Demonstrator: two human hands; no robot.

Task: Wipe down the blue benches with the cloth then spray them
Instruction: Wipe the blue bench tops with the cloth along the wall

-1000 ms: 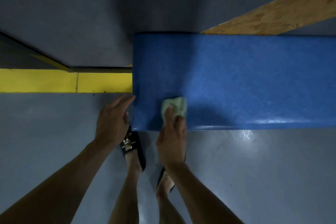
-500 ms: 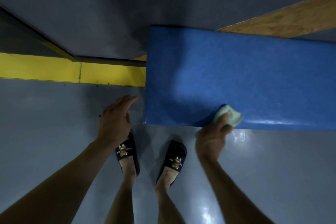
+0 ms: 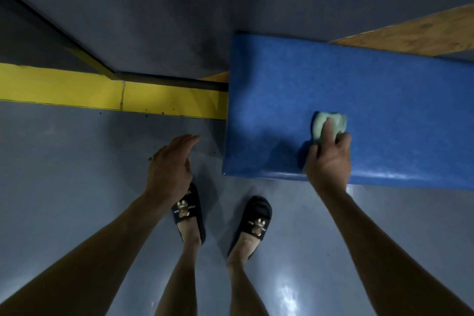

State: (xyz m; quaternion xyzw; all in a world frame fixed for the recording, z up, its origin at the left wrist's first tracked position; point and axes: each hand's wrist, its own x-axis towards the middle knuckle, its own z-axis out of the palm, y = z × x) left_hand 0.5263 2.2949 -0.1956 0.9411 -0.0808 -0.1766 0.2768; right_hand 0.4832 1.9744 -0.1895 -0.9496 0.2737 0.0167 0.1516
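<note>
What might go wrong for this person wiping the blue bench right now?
The floor looks glossy, perhaps wet, and the person wears open slippers, so a slip seems possible. The right hand presses only a small wadded cloth on the blue bench, so patches may get missed.

The scene is dim overall, with a cool blue-grey cast. Light reflects as a soft glare patch on the glossy floor [image 3: 287, 290] at lower centre, and as a pale sheen along the near edge of the blue table [image 3: 384, 100]. A dark shadow lies beside the cloth. Wide-angle distortion bends straight lines toward the frame edges. Detail is soft throughout.
</note>
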